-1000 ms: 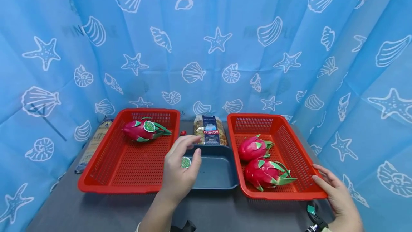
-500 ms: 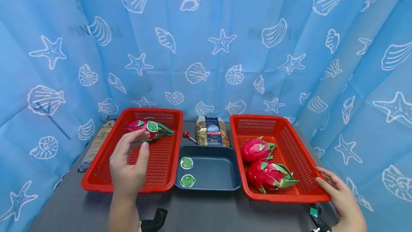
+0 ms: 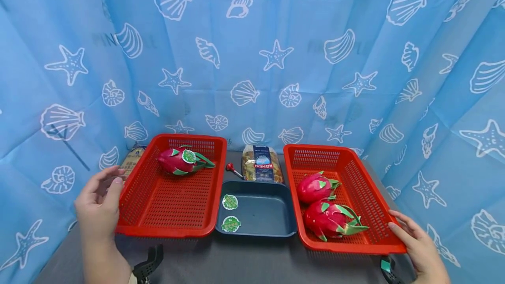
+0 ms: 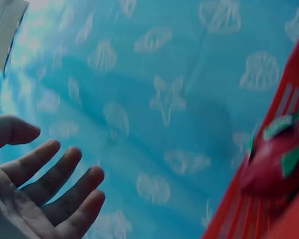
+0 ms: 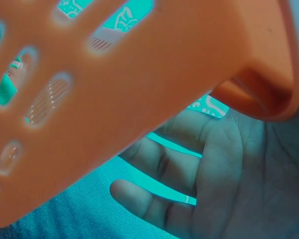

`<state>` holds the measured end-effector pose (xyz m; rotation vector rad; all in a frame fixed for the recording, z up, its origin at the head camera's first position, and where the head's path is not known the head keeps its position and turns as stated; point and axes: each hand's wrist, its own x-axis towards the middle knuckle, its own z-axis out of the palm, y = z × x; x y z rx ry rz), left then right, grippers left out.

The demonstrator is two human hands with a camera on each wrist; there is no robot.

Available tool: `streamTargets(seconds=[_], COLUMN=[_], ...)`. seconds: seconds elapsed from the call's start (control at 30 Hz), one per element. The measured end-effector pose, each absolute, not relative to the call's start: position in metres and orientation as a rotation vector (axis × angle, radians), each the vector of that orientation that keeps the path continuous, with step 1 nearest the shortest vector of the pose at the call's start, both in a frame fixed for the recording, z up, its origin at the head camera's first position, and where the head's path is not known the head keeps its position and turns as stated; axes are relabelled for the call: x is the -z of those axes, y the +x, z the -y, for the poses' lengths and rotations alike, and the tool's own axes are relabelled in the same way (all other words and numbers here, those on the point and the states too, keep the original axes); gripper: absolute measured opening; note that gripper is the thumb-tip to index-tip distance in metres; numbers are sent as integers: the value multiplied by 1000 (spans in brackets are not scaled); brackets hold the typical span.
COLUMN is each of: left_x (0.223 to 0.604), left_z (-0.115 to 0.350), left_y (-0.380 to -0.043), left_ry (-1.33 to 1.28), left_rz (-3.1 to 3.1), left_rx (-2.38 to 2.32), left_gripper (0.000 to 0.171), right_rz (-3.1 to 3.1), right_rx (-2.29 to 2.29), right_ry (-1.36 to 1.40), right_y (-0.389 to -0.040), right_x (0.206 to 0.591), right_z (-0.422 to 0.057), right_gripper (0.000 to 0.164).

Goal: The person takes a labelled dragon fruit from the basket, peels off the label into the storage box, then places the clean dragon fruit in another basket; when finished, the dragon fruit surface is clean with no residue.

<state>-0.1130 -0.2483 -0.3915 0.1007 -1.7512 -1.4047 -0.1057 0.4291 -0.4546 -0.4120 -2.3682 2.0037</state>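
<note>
My left hand (image 3: 98, 205) is just left of the left red basket (image 3: 175, 232), with loosely bent fingers and nothing held; the left wrist view shows its palm and apart fingers. In that basket lies a dragon fruit (image 3: 173, 161) bearing a round green sticker (image 3: 189, 157). My right hand (image 3: 420, 244) rests at the front right corner of the right red basket (image 3: 355, 248), thumb and forefinger touching the rim. The right wrist view shows relaxed fingers below the basket wall, partly hidden by it. Two dragon fruits, an upper one (image 3: 314, 187) and a lower one (image 3: 329, 219), touch inside.
Between the baskets stands a dark blue tray (image 3: 264, 214) with two round green stickers (image 3: 230, 224) at its left. Behind it are an Agnesi pasta bag (image 3: 262, 165) and a red lollipop (image 3: 232, 168). Another bag (image 3: 133, 159) lies left of the left basket. A blue shell-patterned curtain (image 3: 252, 56) encloses the table.
My left hand has swung left from over the tray, across the left basket, to beyond its left side. My right hand stays at the right basket's corner. The view has shifted slightly.
</note>
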Motion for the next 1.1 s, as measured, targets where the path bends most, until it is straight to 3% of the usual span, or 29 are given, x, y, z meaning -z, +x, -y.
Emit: streamTargets(seconds=[0.37, 0.7, 0.93, 1.1], left_x=[441, 462, 465, 465], left_z=[295, 310, 313, 311], left_y=[-120, -123, -124, -124], left_ry=[780, 701, 686, 703], left_rz=[2086, 2330, 2341, 2334], left_rx=[1399, 1565, 1602, 1620], left_gripper=[45, 52, 54, 55], right_rz=[2308, 2548, 2708, 2700], right_rx=[-2014, -1875, -1794, -1670], right_ry=[-354, -483, -618, -630], right_y=[-107, -106, -104, -100], right_x=[459, 443, 416, 398], right_z=[-431, -431, -428, -415], right_gripper=[33, 23, 76, 87])
